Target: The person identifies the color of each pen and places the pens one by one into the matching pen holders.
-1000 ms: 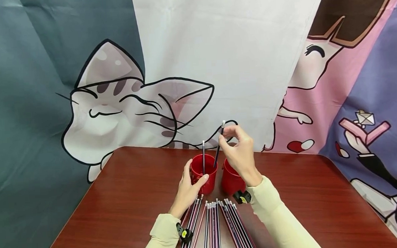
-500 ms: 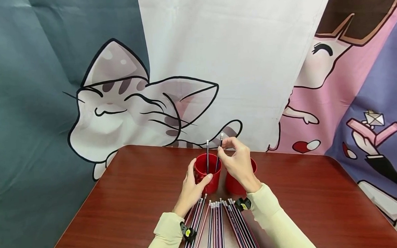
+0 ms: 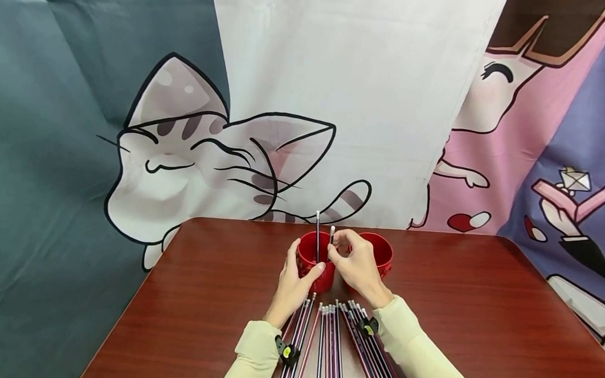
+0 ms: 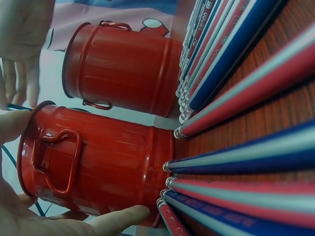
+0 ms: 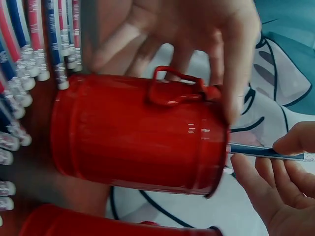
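Note:
My left hand grips a red metal bucket from its left side, thumb across the front near the rim. In the left wrist view, a wire handle shows on the bucket wall. My right hand pinches a dark pencil by its upper part, eraser end up. Its lower end is inside that bucket, hidden by the wall; the right wrist view shows the pencil passing over the rim between thumb and fingers. Another dark pencil stands upright in the same bucket.
A second red bucket stands right beside the first, partly behind my right hand. Several striped pencils in red and blue lie fanned in front, eraser ends towards the buckets, on the wooden table. A cartoon-printed cloth hangs behind.
My right hand has moved down, lowering the pencil deeper into the left bucket. The second bucket's opening shows more now. My left hand keeps its grip; the view has shifted slightly.

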`<state>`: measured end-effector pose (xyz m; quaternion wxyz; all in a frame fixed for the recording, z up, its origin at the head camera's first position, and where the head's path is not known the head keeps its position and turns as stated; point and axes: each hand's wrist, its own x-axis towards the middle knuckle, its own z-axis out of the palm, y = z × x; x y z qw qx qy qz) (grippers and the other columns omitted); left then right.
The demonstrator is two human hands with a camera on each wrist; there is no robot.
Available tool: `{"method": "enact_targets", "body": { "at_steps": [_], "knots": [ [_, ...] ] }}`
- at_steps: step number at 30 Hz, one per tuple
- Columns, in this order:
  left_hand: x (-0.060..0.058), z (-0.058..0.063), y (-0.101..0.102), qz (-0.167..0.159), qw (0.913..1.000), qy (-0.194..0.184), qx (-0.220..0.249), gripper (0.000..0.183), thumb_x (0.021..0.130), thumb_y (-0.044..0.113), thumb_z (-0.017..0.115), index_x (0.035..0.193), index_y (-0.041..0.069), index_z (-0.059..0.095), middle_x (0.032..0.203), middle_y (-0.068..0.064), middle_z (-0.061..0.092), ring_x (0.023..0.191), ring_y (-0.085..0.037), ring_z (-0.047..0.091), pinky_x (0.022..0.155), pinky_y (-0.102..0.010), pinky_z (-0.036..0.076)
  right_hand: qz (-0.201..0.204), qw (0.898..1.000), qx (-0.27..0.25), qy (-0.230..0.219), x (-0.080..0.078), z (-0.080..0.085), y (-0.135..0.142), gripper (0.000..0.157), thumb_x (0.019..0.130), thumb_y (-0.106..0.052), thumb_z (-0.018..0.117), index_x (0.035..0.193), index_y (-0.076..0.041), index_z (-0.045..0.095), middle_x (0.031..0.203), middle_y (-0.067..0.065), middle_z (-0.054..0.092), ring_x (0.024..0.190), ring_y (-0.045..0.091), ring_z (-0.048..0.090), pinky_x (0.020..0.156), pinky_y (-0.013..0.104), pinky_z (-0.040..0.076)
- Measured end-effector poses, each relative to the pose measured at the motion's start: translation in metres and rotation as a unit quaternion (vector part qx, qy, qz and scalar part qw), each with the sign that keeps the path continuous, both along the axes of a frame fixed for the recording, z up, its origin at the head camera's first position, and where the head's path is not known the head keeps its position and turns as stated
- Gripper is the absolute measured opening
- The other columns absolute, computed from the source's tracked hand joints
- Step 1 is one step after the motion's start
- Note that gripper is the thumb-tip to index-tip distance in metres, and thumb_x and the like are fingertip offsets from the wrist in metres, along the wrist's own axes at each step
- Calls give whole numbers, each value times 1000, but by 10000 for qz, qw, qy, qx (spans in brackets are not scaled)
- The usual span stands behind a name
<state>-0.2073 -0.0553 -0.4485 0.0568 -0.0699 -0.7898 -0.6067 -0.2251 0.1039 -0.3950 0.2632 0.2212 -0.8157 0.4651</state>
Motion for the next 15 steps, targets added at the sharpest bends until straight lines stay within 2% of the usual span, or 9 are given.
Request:
{"method": "enact_targets", "body": {
  "at_steps": [4,9,15],
  "knots": [
    [-4,-7,0,28,10000,56,5,76,82,43,64,143,31,20,138,-1,37,120,-24,42,90,-45,46,18,9999,-6,-156,-1,-6,1,14,78,-4,68,88,-8,59,76,-1,60,66,17,56,56,27,50],
    [-4,-7,0,4,10000,48,5,77,82,42,64,143,31,19,138,-1,37,118,-24,43,90,-44,46,75,9996,-12,-277,-1,-6,1,14,78,-4,67,88,-9,60,75,-2,60,66,10,54,57,35,52],
    [-4,-6,0,3,10000,60,-42,76,83,41,64,143,31,19,138,-1,38,118,-24,44,91,-45,45,171,9989,149,-405,-1,-6,3,13,80,-7,68,91,-9,62,80,-1,63,68,9,57,60,26,52]
  ]
}}
